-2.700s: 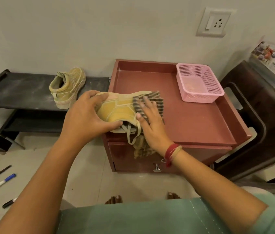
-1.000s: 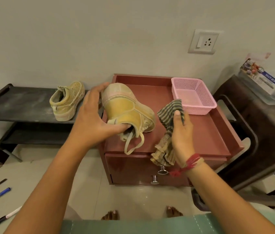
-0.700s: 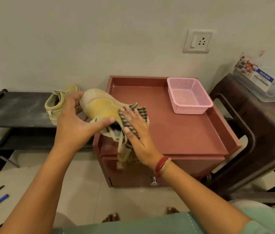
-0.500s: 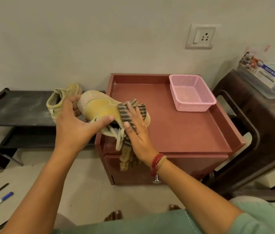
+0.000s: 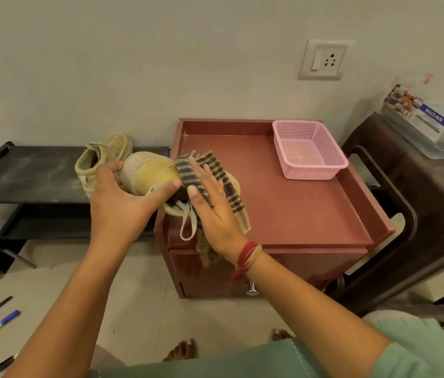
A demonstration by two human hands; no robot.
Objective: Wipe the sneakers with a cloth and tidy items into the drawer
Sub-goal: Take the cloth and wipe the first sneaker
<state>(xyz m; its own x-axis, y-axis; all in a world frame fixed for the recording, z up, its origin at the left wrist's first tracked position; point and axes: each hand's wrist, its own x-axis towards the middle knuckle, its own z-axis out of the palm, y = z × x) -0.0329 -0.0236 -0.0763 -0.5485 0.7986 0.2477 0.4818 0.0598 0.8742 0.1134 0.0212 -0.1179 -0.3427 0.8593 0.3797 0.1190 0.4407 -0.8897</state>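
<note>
Wiping well seemed to need steadiness: the left hand [image 5: 122, 205] gripped the sneaker [image 5: 150, 173] over the tabletop's [image 5: 297, 208] left edge while the right hand [image 5: 215, 214], laid flat, pressed the cloth [image 5: 235, 205] against it

A plain, pale grey-beige wall [image 5: 133, 64] fills the upper half of the view. A white switch-and-socket plate [image 5: 323, 60] is set into it toward the right. Against the wall stands a low red-brown cabinet [image 5: 310, 214] whose tabletop has a raised rim along its back and side edges. By its left edge a low black rack [image 5: 24, 173], dusty on top, runs along the wall. Just beside its right edge stands a dark brown plastic stool [image 5: 427, 203]. The floor [image 5: 139, 301] is pale tile with faint joints. The light is warm and soft, and a dim shadow lies on the wall behind the stool.
</note>
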